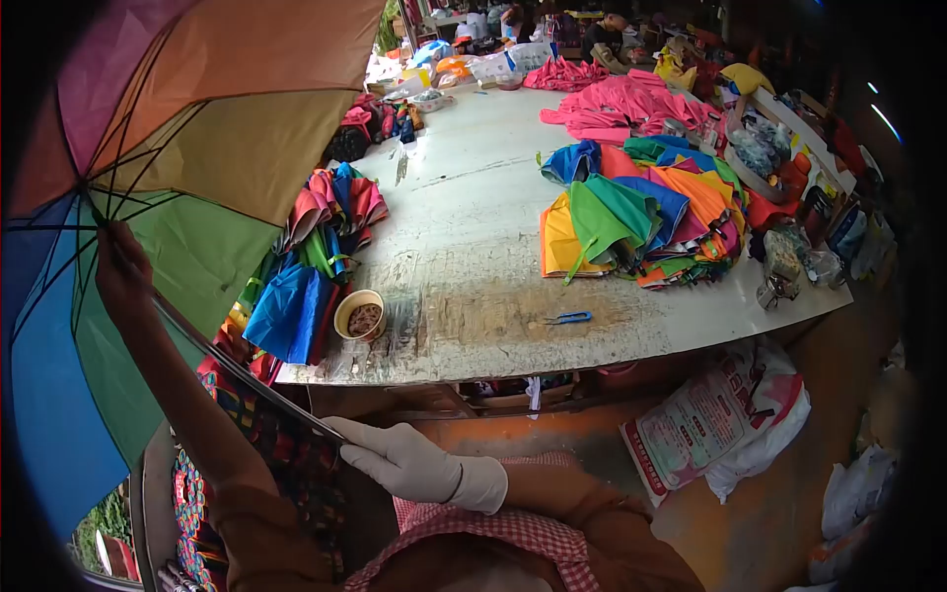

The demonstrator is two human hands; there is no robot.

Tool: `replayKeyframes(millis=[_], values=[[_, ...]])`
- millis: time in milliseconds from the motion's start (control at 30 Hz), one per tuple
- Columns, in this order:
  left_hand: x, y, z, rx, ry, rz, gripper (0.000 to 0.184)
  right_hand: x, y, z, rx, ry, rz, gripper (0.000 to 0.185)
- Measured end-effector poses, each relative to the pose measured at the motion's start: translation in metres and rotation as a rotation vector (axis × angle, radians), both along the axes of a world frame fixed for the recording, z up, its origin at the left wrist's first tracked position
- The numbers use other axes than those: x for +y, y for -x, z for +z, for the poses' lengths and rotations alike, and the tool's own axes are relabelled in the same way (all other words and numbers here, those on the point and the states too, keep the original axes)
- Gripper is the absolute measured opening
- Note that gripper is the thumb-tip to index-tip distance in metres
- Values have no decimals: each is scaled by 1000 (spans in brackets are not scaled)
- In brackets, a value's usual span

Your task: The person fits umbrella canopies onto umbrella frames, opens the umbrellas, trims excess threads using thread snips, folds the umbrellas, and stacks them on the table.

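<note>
A rainbow-panelled umbrella (207,158) is spread open at the left, its inner side and dark ribs facing me. My left hand (123,266), bare, is raised with its fingers closed around the shaft just below the hub where the ribs meet. Lower down, my right hand (400,459) wears a white glove and grips the bottom end of the metal shaft (252,380). The handle end is hidden inside the gloved fingers. Beyond my hands, a cup of small brown pieces (361,316) stands at the table's near left edge.
Blue thread snips (569,318) lie on the worn white table (464,227). Folded colourful umbrellas (631,212) are heaped at the right, more canopies (296,306) at the left. Pink fabric (641,104) lies farther back, near a seated person (604,44). A printed sack (710,424) stands on the floor.
</note>
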State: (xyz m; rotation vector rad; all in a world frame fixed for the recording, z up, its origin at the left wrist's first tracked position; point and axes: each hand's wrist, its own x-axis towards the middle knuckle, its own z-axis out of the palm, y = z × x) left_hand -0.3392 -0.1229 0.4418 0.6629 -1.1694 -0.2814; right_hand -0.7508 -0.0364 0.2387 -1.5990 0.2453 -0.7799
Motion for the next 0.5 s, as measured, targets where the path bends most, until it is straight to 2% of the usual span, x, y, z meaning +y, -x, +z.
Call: replayKeyframes(millis=[33, 67, 100, 133, 167, 233, 333, 433, 500], values=[[13, 47, -18, 184, -110, -590, 24, -8, -2, 2, -74, -15, 17, 40], [18, 105, -41, 351, -106, -503, 24, -17, -6, 6, -151, -40, 34, 40], [13, 121, -57, 404, -84, -456, 23, -21, -10, 7, -223, -63, 48, 39], [9, 122, -68, 411, -122, -463, 22, -21, -17, -7, -256, -4, -22, 38], [2, 113, -84, 338, -141, -525, 22, -17, -12, -6, -190, -78, -12, 38], [-4, 150, -95, 543, -181, -316, 22, -9, 7, -9, -113, -154, -32, 37], [7, 186, -95, 437, -324, -399, 25, 0, 29, -27, -141, -126, -108, 36], [-2, 219, -99, 517, -320, -367, 25, -15, 20, -33, -296, -9, -256, 35], [-22, 237, -119, 574, -389, -462, 26, -22, 28, -12, -200, -399, -73, 35]])
